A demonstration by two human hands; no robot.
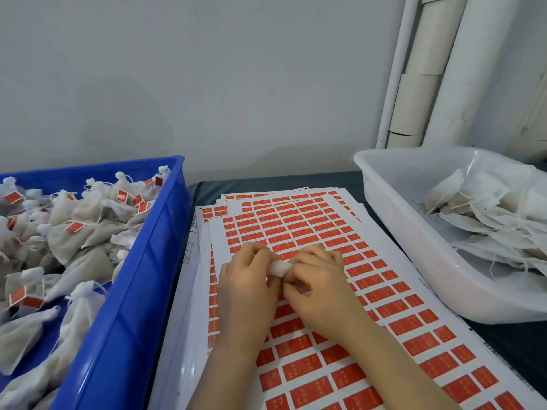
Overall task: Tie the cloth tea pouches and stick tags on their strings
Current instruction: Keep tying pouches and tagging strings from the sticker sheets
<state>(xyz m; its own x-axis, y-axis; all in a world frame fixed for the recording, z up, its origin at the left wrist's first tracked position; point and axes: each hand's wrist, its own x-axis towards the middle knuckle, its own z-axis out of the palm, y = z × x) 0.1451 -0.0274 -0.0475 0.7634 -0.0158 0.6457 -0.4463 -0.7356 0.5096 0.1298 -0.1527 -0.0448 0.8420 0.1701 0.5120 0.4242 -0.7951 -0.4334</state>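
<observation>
Both grips pinch one white pouch [278, 268]: left hand [247, 281], right hand [319, 281], over tag sheets [393, 309]

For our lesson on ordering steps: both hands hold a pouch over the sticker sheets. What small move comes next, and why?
Probably finish tying the pouch: the left hand and right hand both pinch it above the sheets, and no tag shows on it yet.
</observation>
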